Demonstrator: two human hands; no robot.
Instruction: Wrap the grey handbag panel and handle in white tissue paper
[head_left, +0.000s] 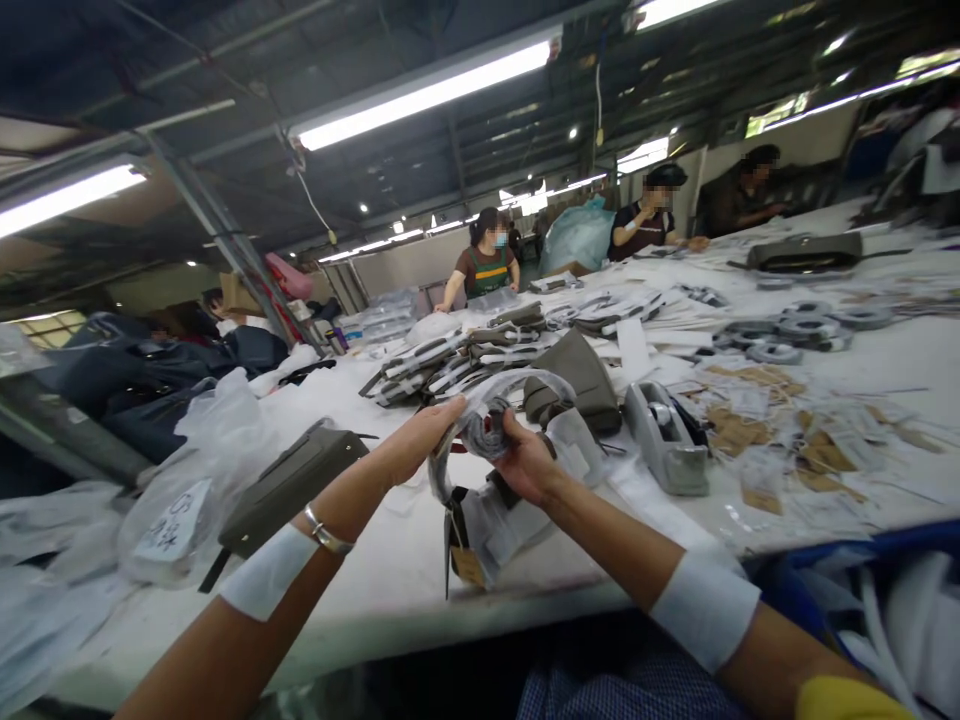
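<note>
Between my two hands is a coiled grey strap (487, 432), with pale wrapping looping over its top. My left hand (420, 440) grips the coil's left edge, its fingers partly behind the wrapping. On the other side, my right hand (531, 462) closes round the coil with the thumb on its near face. Just below lies a dark bag part in clear wrapping (517, 535), with a brown card tag (468, 567) hanging from it; whether it joins the strap I cannot tell. An olive-grey bag (292, 490) rests left of my hands, and another olive-grey bag (577, 380) stands behind them.
A grey tape dispenser (666, 440) stands at right, beside scattered brown tags (750, 425). Wrapped straps (457, 355) are piled farther back on the white table (892, 385). A marked plastic bag (172, 520) lies left. Several people sit or stand beyond the table.
</note>
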